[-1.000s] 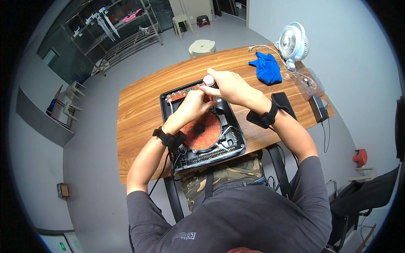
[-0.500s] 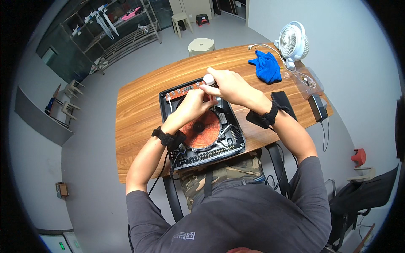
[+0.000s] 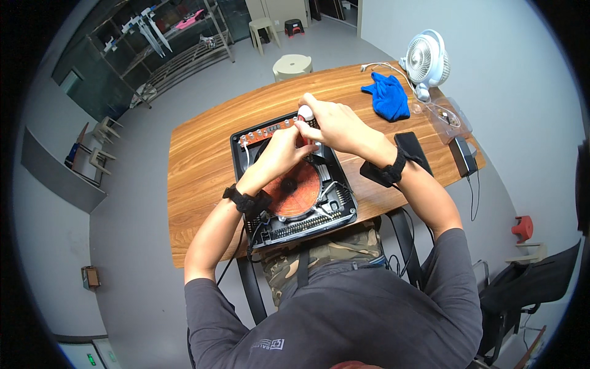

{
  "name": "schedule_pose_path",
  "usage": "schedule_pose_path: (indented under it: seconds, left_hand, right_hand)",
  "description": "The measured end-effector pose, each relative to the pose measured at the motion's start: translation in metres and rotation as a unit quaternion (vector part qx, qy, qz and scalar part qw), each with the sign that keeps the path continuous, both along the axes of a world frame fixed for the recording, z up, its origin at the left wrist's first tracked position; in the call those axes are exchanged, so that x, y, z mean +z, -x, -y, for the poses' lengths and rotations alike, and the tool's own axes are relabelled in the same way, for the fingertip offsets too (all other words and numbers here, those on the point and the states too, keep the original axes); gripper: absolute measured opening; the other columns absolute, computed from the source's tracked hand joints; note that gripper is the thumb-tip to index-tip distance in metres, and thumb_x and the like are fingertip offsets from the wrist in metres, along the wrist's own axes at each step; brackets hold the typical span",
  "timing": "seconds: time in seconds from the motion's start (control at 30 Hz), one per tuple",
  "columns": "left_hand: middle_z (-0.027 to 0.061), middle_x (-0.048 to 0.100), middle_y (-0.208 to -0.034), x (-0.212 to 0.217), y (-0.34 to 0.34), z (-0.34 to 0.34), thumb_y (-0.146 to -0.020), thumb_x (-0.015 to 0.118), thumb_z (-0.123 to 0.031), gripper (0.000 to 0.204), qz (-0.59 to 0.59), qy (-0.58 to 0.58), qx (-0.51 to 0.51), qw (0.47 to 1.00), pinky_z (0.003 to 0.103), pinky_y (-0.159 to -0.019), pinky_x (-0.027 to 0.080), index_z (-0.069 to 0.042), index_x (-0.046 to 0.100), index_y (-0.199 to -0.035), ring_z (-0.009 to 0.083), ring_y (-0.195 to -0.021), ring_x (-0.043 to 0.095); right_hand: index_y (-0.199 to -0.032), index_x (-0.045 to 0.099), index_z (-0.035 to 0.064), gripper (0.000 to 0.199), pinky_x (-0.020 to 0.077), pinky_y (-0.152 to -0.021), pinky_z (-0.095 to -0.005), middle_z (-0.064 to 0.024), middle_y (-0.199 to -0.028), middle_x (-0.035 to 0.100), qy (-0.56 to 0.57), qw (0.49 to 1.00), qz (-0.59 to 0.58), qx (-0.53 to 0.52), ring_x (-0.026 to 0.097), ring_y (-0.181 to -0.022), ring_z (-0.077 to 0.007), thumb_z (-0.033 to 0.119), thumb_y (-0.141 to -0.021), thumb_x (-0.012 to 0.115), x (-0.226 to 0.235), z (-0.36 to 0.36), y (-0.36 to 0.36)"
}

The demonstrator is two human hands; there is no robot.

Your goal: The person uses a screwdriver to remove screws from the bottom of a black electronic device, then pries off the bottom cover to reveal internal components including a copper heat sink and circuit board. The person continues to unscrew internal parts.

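An opened induction cooker with a black housing (image 3: 348,206) lies in front of me, its round copper-coloured coil (image 3: 294,192) exposed. An orange circuit board (image 3: 265,132) runs along its far side. My right hand (image 3: 339,126) is closed round a screwdriver (image 3: 306,113) with a white and red handle, held steeply over the far right part of the cooker. My left hand (image 3: 281,149) reaches in over the coil, fingers pinched low on the screwdriver just below the right hand. The tool's tip is hidden behind the fingers.
Right of the cooker lies a black phone-like slab (image 3: 410,147). Farther back are a blue cloth (image 3: 389,98), a white fan (image 3: 425,60) with its cable, a clear plastic box (image 3: 447,123) and a black box (image 3: 462,157). Cables hang from my wrist straps.
The screwdriver handle has tilted slightly, and more of its red part shows. My right fingers have shifted round it; my left hand stays nearly in place.
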State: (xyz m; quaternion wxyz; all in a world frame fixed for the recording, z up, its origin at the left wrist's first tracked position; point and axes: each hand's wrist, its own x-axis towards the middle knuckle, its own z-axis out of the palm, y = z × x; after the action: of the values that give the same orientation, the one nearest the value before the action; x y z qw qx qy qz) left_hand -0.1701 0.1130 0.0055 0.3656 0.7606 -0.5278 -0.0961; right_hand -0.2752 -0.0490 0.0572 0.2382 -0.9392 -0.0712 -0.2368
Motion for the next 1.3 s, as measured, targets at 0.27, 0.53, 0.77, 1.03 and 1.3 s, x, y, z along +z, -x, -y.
schedule_pose_path:
  seconds: [0.27, 0.53, 0.77, 1.03, 1.3]
  left_hand:
    - [0.0186, 0.074, -0.089, 0.003, 0.006, -0.001, -0.086, 0.080, -0.019, 0.031, 0.011, 0.020, -0.001, 1.000, 0.039, -0.075, 0.057, 0.005, 0.065, -0.102, 0.0303, -0.083, 0.074]
    - [0.0176, 0.073, -0.086, -0.006, 0.007, 0.002, -0.084, 0.081, -0.019, 0.032, 0.019, 0.051, 0.024, 0.998, 0.038, -0.072, 0.056, 0.005, 0.067, -0.100, 0.0274, -0.079, 0.073]
    - [0.0135, 0.072, -0.081, 0.011, 0.007, 0.000, -0.085, 0.081, -0.018, 0.027, -0.041, 0.017, -0.025, 0.999, 0.035, -0.071, 0.054, 0.005, 0.070, -0.093, 0.0201, -0.073, 0.069]
    - [0.0092, 0.075, -0.099, 0.009, -0.006, -0.002, -0.090, 0.075, -0.010, 0.026, -0.093, 0.005, -0.016, 0.996, 0.030, -0.081, 0.057, 0.005, 0.067, -0.111, 0.0130, -0.091, 0.070]
    - [0.0168, 0.071, -0.091, 0.005, 0.007, 0.008, -0.076, 0.087, -0.021, 0.045, -0.012, 0.044, 0.040, 0.998, 0.038, -0.076, 0.054, 0.001, 0.060, -0.103, 0.0286, -0.085, 0.071]
  right_hand:
    - [-0.117, 0.051, 0.0055, 0.037, 0.0543, -0.076, -0.0501, -0.0217, -0.094, 0.071, 0.006, 0.999, -0.032, 0.003, 0.069, -0.086, -0.0431, 0.033, -0.095, 0.062, 0.008, -0.005, 0.004]
    - [-0.110, 0.054, 0.0055, 0.038, 0.0543, -0.071, -0.0502, -0.0201, -0.088, 0.071, 0.064, 0.997, -0.037, -0.006, 0.069, -0.081, -0.0421, 0.040, -0.095, 0.062, 0.019, -0.008, 0.006]
    - [-0.102, 0.055, 0.0048, 0.043, 0.0547, -0.070, -0.0496, -0.0187, -0.086, 0.071, 0.146, 0.987, -0.061, -0.028, 0.069, -0.079, -0.0402, 0.046, -0.095, 0.063, 0.019, -0.012, -0.007]
    - [-0.100, 0.057, 0.0029, 0.037, 0.0545, -0.075, -0.0483, -0.0189, -0.090, 0.069, 0.066, 0.993, -0.095, 0.019, 0.068, -0.086, -0.0390, 0.038, -0.091, 0.064, 0.028, 0.006, 0.001]
    - [-0.094, 0.059, 0.0050, 0.045, 0.0540, -0.066, -0.0510, -0.0203, -0.077, 0.069, 0.171, 0.984, -0.020, -0.046, 0.069, -0.076, -0.0411, 0.050, -0.092, 0.061, 0.020, -0.007, -0.005]
